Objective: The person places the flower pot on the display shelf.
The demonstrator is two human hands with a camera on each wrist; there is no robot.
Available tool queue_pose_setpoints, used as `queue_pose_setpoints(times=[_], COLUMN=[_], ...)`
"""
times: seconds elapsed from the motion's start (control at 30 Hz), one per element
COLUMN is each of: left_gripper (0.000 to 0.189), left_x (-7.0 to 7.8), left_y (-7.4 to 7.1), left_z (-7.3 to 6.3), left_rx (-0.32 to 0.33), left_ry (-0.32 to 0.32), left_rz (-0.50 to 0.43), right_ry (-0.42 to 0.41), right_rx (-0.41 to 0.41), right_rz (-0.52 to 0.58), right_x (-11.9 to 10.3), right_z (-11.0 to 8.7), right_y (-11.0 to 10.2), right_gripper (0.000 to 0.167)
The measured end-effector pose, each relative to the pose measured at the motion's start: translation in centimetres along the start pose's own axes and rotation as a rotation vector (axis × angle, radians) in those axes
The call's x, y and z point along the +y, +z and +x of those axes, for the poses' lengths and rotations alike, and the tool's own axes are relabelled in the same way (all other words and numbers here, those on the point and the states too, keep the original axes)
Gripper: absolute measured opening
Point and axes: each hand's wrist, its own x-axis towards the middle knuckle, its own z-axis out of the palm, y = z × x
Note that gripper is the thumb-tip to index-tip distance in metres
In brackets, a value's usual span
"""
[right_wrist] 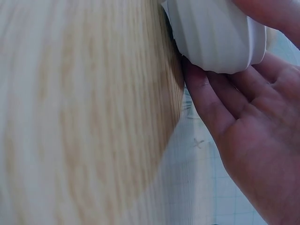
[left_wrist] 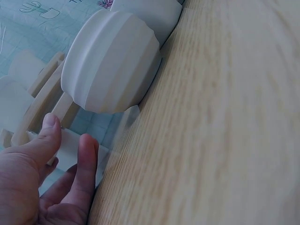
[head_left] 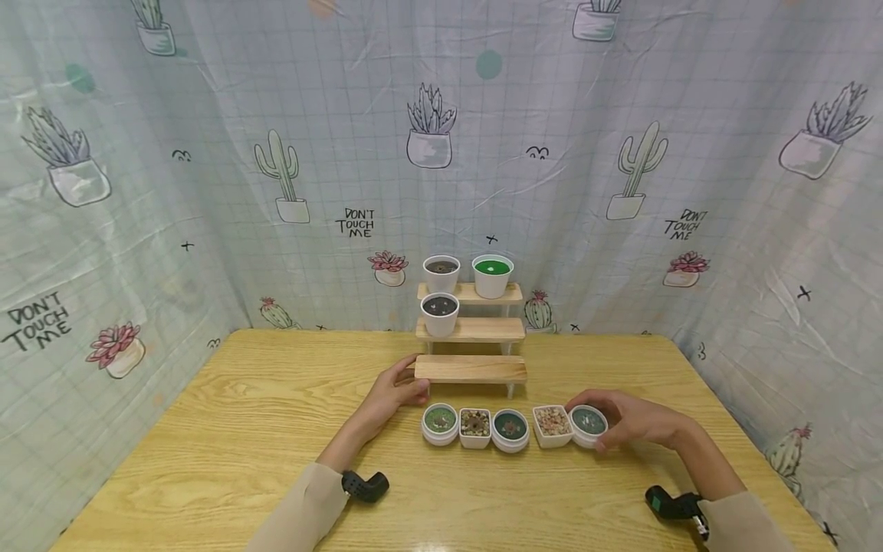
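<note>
The right hand (head_left: 641, 418) curls its fingers round the rightmost ribbed pot (head_left: 588, 427) on the desk (head_left: 483, 498); the left hand (head_left: 389, 395) straddles the left end of the lowest shelf (head_left: 471, 369), grip unclear. The pot is likely light, stiff, perhaps breakable; hold it round its sides.

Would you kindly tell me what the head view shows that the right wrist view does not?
Of the two, only the head view shows the left hand at the stand and the green-filled cup on top. Only the right wrist view shows the fluting on the round white pot and the palm of the right hand. Both show that pot and hand, the table and the curtain.
</note>
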Motion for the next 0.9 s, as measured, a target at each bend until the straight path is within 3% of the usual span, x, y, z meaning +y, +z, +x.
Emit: queue_pose_setpoints(times=[0.9], left_gripper=[0.078], left_x=[0.07], left_y=[-0.07], left_z=[-0.08], left_rx=[-0.014], left_ry=[-0.002], left_rz=[0.003], right_ry=[-0.050], right_rx=[0.012], right_rz=[-0.004], right_x=[-0.16], right_z=[-0.23], right_y=[-0.33], right_gripper=[0.056])
